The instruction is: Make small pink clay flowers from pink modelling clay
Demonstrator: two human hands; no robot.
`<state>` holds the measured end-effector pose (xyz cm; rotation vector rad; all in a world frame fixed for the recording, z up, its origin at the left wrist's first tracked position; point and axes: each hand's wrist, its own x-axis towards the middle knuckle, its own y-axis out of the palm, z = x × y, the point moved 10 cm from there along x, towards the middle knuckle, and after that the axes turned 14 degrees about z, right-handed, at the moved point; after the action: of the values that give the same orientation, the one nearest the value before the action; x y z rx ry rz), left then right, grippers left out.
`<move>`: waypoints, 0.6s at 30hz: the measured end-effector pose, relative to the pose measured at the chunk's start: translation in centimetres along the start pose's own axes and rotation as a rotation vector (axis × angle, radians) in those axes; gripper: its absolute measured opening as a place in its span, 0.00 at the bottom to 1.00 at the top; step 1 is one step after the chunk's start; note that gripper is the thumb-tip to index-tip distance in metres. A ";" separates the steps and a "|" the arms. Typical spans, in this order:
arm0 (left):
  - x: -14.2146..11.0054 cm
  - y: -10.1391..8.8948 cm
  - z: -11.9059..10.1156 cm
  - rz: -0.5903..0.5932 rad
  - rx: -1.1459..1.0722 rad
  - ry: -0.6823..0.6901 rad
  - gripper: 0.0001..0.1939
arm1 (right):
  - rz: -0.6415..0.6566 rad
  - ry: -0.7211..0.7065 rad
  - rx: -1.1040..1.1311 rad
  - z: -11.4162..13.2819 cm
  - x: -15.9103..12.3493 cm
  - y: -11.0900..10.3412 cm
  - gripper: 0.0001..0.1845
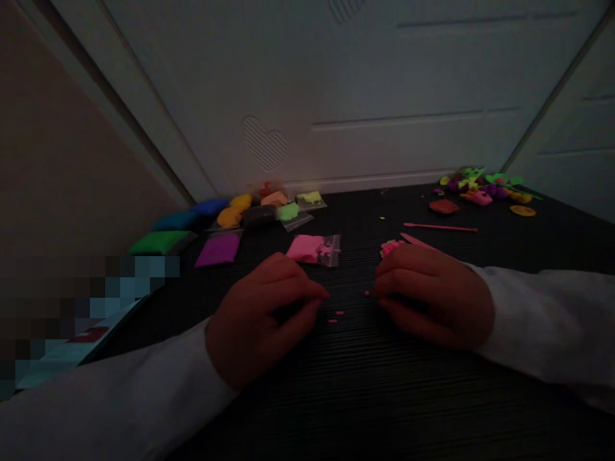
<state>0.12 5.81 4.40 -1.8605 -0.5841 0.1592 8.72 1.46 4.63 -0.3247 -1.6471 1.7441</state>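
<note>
My left hand (264,314) rests on the dark table, its thumb and fingertips pinched together; whether they hold anything is too dim to tell. Beside its fingertips lie small pink clay strips (339,313). Across from it, my right hand (435,294) is also closed with fingertips together, and what is inside them is hidden. A tiny pink clay ball (367,293) sits just left of those fingertips. Behind the right hand, partly covered, are a bumpy pink clay piece (391,247) and a pink plastic knife (416,241).
A bag of pink clay (307,249) and a purple one (218,249) lie behind my left hand, with several other coloured bags farther back. A thin pink tool (439,227) lies before a pile of colourful clay shapes (480,187). A white panel (365,77) rises behind.
</note>
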 end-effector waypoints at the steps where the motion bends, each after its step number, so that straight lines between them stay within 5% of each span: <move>1: 0.0 0.0 0.0 -0.003 -0.005 -0.001 0.07 | 0.009 0.003 0.002 0.0 0.0 0.1 0.08; 18: -0.2 -0.1 0.0 -0.002 0.084 -0.022 0.08 | 0.017 0.083 -0.033 -0.5 -0.1 0.4 0.07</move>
<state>-0.10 5.73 4.40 -1.7790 -0.5864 0.2003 8.95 1.83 4.18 -0.4221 -1.6194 1.6952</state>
